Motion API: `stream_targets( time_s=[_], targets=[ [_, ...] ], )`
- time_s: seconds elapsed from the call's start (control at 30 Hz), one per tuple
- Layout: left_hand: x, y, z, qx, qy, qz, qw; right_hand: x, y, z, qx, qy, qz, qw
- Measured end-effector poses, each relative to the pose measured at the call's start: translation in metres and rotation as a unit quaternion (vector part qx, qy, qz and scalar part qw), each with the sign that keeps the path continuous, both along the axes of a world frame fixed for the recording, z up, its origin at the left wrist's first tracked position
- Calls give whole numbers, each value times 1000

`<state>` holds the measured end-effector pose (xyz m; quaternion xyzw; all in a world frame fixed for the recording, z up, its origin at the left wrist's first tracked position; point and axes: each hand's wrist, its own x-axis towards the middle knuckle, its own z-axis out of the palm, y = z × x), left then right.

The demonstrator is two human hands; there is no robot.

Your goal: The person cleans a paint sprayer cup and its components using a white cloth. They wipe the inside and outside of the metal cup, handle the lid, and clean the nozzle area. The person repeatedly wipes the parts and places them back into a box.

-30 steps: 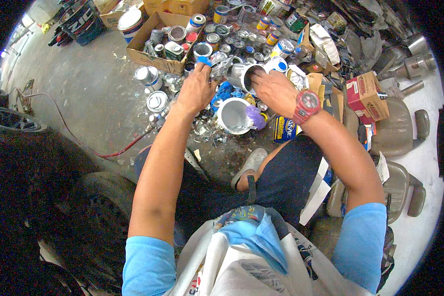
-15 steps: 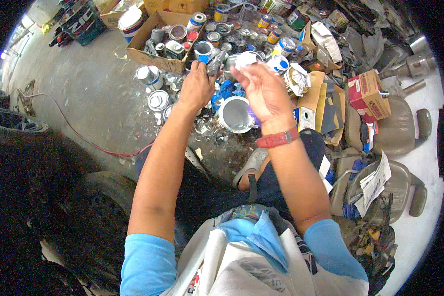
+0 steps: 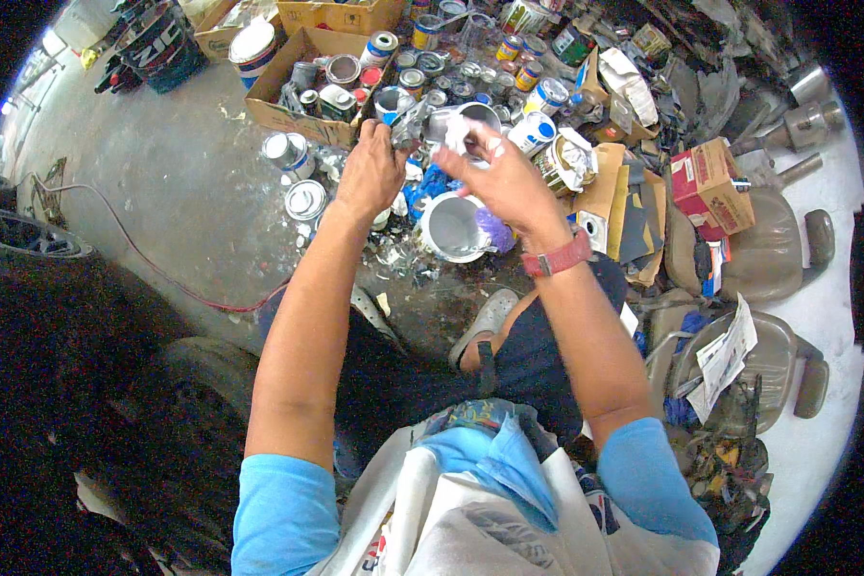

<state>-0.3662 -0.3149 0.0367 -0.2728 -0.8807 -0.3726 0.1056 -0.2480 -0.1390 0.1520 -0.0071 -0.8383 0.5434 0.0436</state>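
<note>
My left hand [image 3: 372,173] is closed round a grey metal tool [image 3: 411,125], whose exact kind is unclear. To its right, my right hand [image 3: 509,182] has a white crumpled wad [image 3: 458,134] between thumb and fingers, close to the tool but apart from it. Behind the wad a silver metal can [image 3: 490,114] is partly hidden by my fingers. Below both hands stands a grey-lined open pot [image 3: 451,228], with a crumpled purple piece [image 3: 496,231] at its right rim. Blue crumpled material [image 3: 422,192] lies between the pot and my left hand.
Beyond my hands stand a cardboard box [image 3: 328,129] of cans and several paint tins [image 3: 547,96]. Lidded cans [image 3: 305,200] sit at left. A red hose [image 3: 144,252] crosses the floor. At right are a red-and-white carton [image 3: 708,187] and worn seats [image 3: 778,250].
My right hand has turned and moved slightly down, bringing the white wad left and lower, nearer the tool. My left hand has shifted slightly left, still holding the tool.
</note>
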Motion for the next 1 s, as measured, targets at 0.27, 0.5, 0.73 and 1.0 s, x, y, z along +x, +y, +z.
stream_targets(
  time_s=[0.27,0.5,0.73,1.0],
  targets=[
    [2,-5,0,-25,4,1,1000,13,53,5,666,210,165,696],
    [8,4,-1,-21,12,-41,999,-1,70,-4,740,143,227,616],
    [9,0,1,-38,24,-10,999,2,61,-20,408,118,138,895],
    [12,-4,7,-58,3,-17,998,-3,75,-15,-70,54,-154,984]
  ],
)
